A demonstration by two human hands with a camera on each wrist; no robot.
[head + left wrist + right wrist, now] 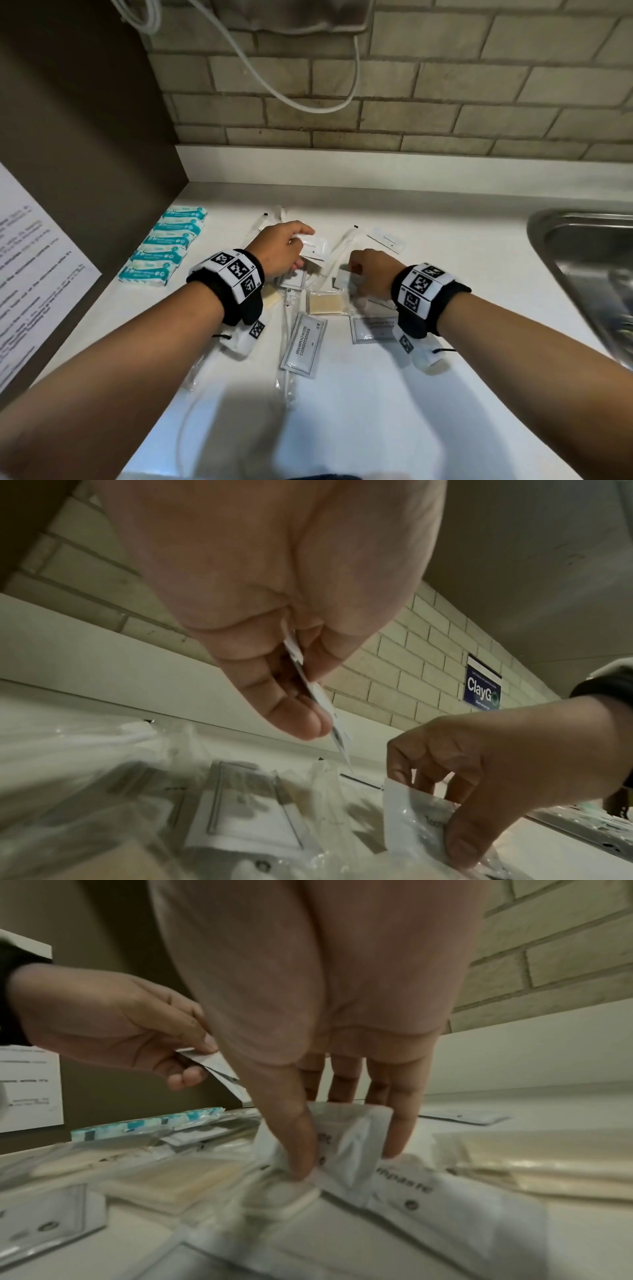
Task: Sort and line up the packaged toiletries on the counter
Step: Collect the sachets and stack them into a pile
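Note:
My left hand (286, 248) pinches white toothpaste sachets (314, 247) above the pile; in the left wrist view the sachets (322, 702) stick out edge-on between thumb and fingers. My right hand (368, 270) pinches another white toothpaste sachet (346, 1131) between thumb and fingers, low on the counter (445, 240); that sachet (413, 815) also shows in the left wrist view. Under the hands lie shampoo-with-conditioner sachets (303, 344), soap bars in clear wrap (325, 302) and wrapped toothbrushes (286, 329). Several teal packets (164, 245) stand in a row at the far left.
One more toothpaste sachet (387, 240) lies alone behind my right hand. A steel sink (589, 263) opens at the right. A brown cabinet wall (85, 154) with a printed notice (30, 274) closes the left side. A white cable (308, 99) hangs on the brick wall.

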